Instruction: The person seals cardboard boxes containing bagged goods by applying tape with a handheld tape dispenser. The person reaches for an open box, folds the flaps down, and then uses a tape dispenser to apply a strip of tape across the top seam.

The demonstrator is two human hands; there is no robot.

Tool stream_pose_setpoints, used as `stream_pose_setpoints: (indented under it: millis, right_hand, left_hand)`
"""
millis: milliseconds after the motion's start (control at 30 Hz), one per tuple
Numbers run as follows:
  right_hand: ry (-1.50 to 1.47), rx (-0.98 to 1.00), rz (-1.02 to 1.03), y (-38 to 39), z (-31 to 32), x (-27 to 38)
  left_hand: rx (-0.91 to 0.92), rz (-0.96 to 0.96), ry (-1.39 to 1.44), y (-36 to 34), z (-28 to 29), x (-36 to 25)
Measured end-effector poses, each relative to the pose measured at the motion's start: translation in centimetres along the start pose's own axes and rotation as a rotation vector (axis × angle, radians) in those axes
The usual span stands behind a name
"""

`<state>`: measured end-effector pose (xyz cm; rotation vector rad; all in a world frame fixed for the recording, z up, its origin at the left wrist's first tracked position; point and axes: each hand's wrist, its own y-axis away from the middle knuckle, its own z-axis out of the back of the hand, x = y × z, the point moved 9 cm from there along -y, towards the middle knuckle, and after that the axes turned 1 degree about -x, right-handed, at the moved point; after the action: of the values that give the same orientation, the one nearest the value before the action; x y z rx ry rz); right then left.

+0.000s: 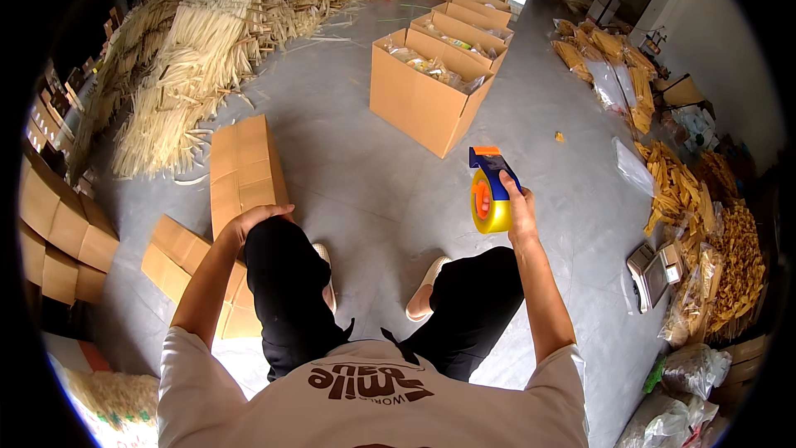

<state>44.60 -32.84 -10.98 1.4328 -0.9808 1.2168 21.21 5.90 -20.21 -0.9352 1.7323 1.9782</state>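
Note:
My right hand (519, 209) grips a blue tape dispenser (496, 168) with an orange top, holding it up over my right knee. A roll of yellow packing tape (498, 217) is mounted in it. My left hand (262, 217) lies across my left knee, palm down and holding nothing, its fingers partly hidden. It is close to the near end of a tall brown cardboard box (240, 162), and I cannot tell whether it touches it. Another flattened-looking cardboard box (178, 253) lies on the floor beside my left forearm.
Open cartons (423, 99) filled with bagged goods run in a row away from me. Pale dried strips (199, 50) are heaped far left, folded cardboard (66, 232) nearer. On the right are yellowish dried pieces (667, 187), a scale (647, 276) and plastic bags (692, 372).

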Motion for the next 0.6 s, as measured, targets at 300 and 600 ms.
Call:
stream_pose_setpoints:
  millis: [300, 600]
  right_hand:
    - [0.038, 0.047, -0.166, -0.8, -2.0, -2.2]
    - [0.102, -0.021, -0.14, -1.0, -1.9, -3.3]
  left_hand:
    - [0.343, -0.026, -1.519, -10.1, -7.1, -1.4]
    - [0.847, 0.395, -1.002, -17.8, -25.0, 31.0]
